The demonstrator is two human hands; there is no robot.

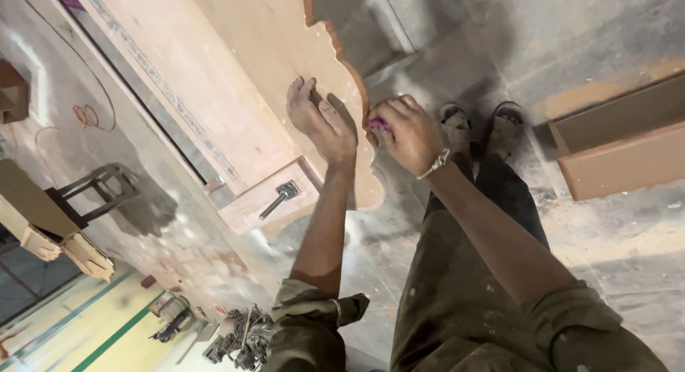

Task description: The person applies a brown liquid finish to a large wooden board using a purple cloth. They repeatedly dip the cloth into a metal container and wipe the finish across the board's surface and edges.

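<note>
- Left hand lies open, palm flat on the scalloped wooden panel
- Right hand pinches a small pink piece against the panel's curved edge

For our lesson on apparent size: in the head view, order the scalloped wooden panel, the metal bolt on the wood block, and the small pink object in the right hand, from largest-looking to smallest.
1. Scalloped wooden panel, by far the largest.
2. Metal bolt.
3. Pink object, mostly hidden by the right hand, so its full size is unsure.
</note>
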